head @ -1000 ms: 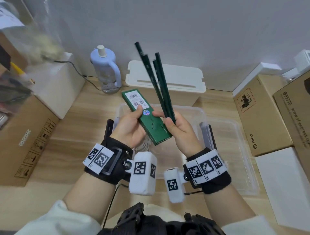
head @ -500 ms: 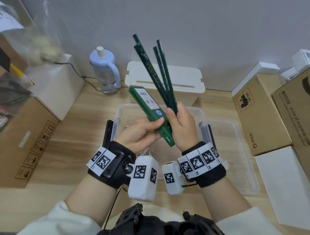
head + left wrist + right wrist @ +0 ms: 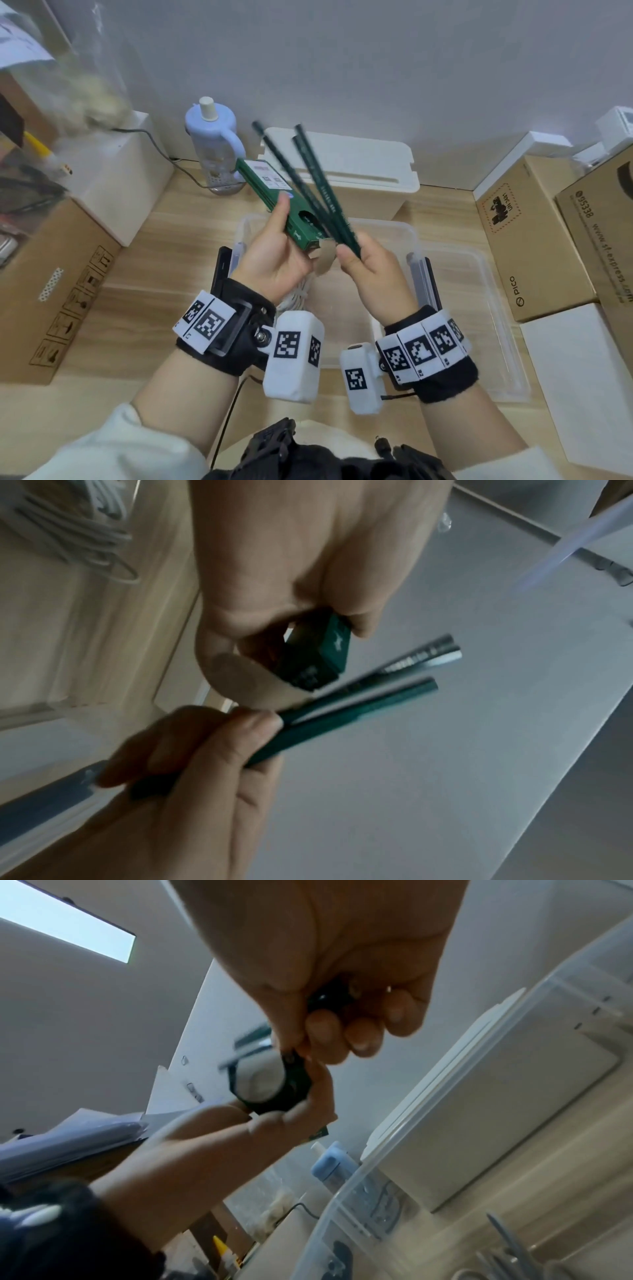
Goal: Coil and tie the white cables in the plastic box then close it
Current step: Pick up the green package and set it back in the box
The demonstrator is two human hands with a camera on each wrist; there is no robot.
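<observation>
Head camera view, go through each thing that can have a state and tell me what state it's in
Green cardboard pencil box: end flap open, held by left hand.
Dark green pencils: bunched, gripped by right hand, outside the box.
Clear plastic storage box: open.
Clear plastic lid: off, beside it.
White cables: coiled inside.

White cables (image 3: 297, 297) mostly hidden under the left hand (image 3: 274, 260), only a sliver showing. Pencils (image 3: 310, 186) smeared by blur, lettering unreadable. Plastic box (image 3: 416, 240) floor covered by both wrists.
</observation>
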